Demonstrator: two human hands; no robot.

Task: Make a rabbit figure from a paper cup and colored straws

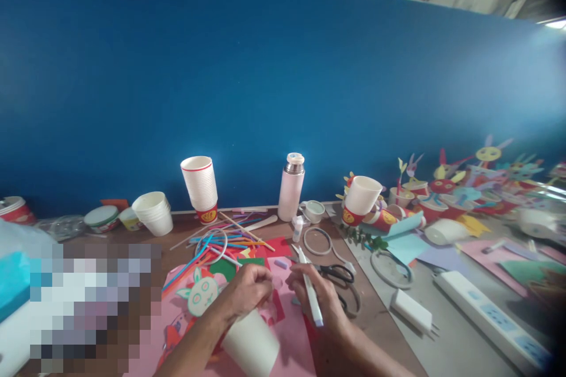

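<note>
- One yellow emblem (207,214) on the cup stack (198,187); I can't read it.
- Right hand (328,301) clamps a white marker (312,297)!
- Left hand (250,288) bunches; can't tell on what.
- White cup (254,344) tilts below, partly hidden.

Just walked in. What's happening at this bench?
A person is working with paper crafts. The right hand holds a white pen over the table. The left hand has its fingers curled above the pink paper; whether it pinches anything is unclear. A white paper cup shows by the left wrist, with a rabbit-face cutout beside that forearm. Black-handled scissors lie just beyond the right hand.
</note>
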